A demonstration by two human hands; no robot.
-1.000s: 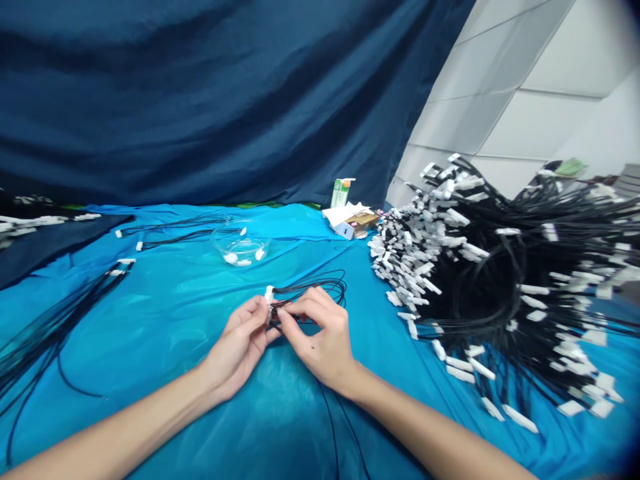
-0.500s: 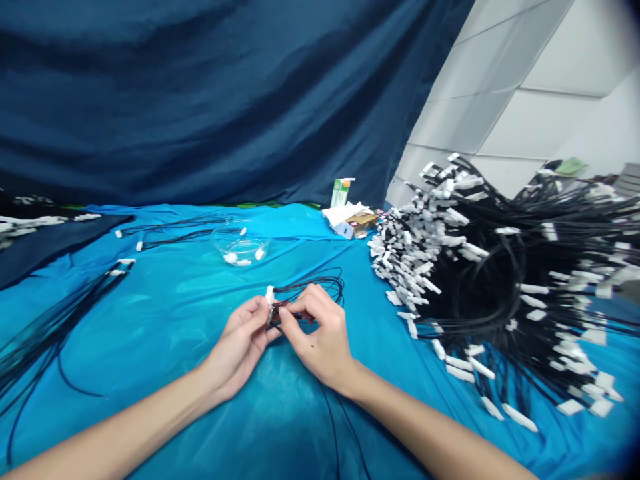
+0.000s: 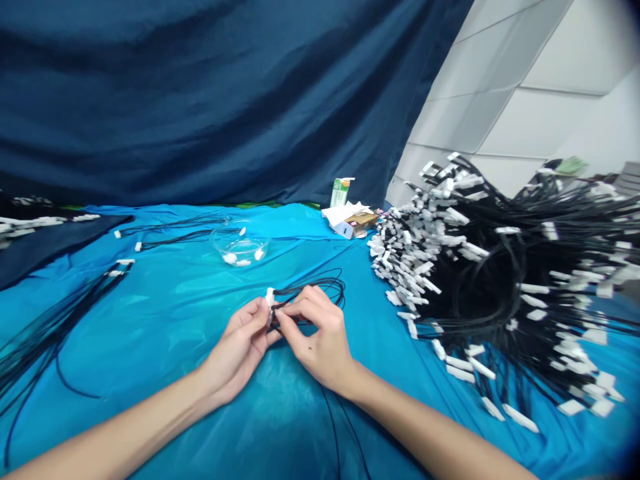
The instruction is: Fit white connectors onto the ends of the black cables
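Note:
A white connector point(image 3: 271, 296) stands upright between the thumb and fingers of my left hand point(image 3: 245, 343), which is closed on it. Thin black wires point(image 3: 333, 283) run from the connector to the right and loop behind my right hand point(image 3: 320, 333). The thumb and index finger of my right hand pinch a black wire close to the connector's side. Fingertips cover the lower part of the connector, so where that wire's end sits is hidden. Two loose wire ends point(image 3: 334, 427) trail down toward the front edge of the view.
A clear bowl point(image 3: 216, 243) with a few white pieces stands behind my hands. On the right rises a big heap of black cables point(image 3: 465, 280) with white connectors. More black cables point(image 3: 75, 310) lie at left. A carton point(image 3: 340, 192) and an opened box point(image 3: 363, 220) sit at the back.
My right thumb and index finger have shifted slightly left, closer to the white connector. The left hand has stayed nearly still, holding the connector.

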